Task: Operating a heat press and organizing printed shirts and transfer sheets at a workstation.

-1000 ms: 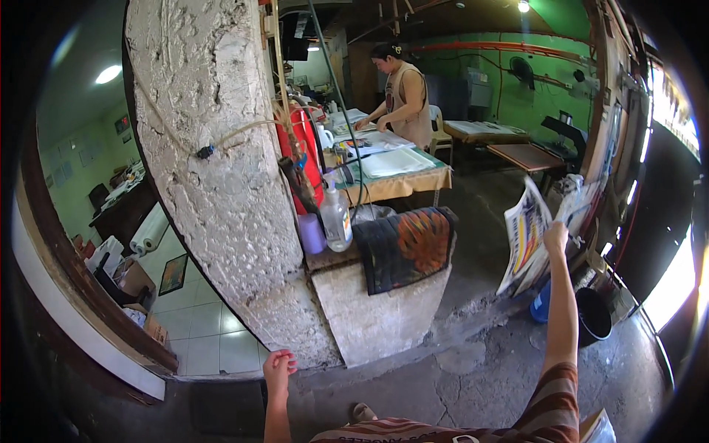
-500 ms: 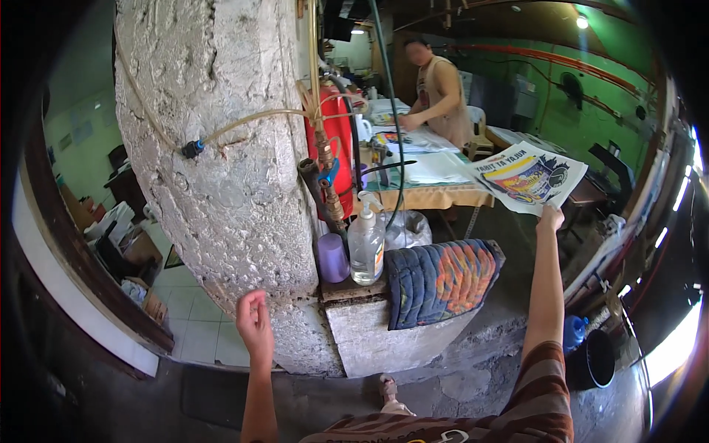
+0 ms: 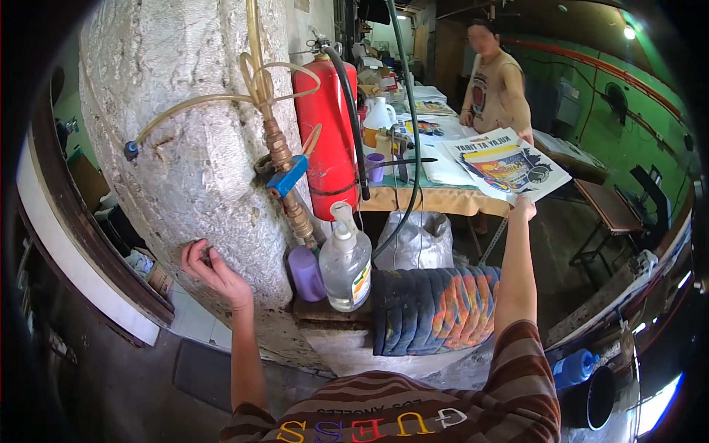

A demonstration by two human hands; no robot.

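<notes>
My right hand (image 3: pixel 522 210) is closed on the near edge of a white printed sheet (image 3: pixel 543 183), held out over the corner of the table. The sheet carries a colourful design and dark lettering that reads mirrored. Behind its far edge, a co-worker's arm (image 3: pixel 520 111) comes down; the hand is hidden, so I cannot tell if it touches the sheet. My left hand (image 3: pixel 216 275) is empty, its fingers apart and slightly bent, beside the rough concrete pillar (image 3: pixel 185 184). Whether the fingertips touch the pillar is unclear.
On a ledge stand a purple cup (image 3: pixel 306 273) and a clear pump bottle (image 3: pixel 347 258), beside a quilted dark cloth (image 3: pixel 413 310). A red fire extinguisher (image 3: pixel 325 133) and a blue-handled valve (image 3: pixel 288 176) adjoin the pillar. The covered table (image 3: pixel 413 198) holds papers and containers.
My view has come closer to the ledge and table. My left hand has moved left and its fingers have spread. The co-worker, earlier bent over the table, now stands straighter with an arm toward the sheet.
</notes>
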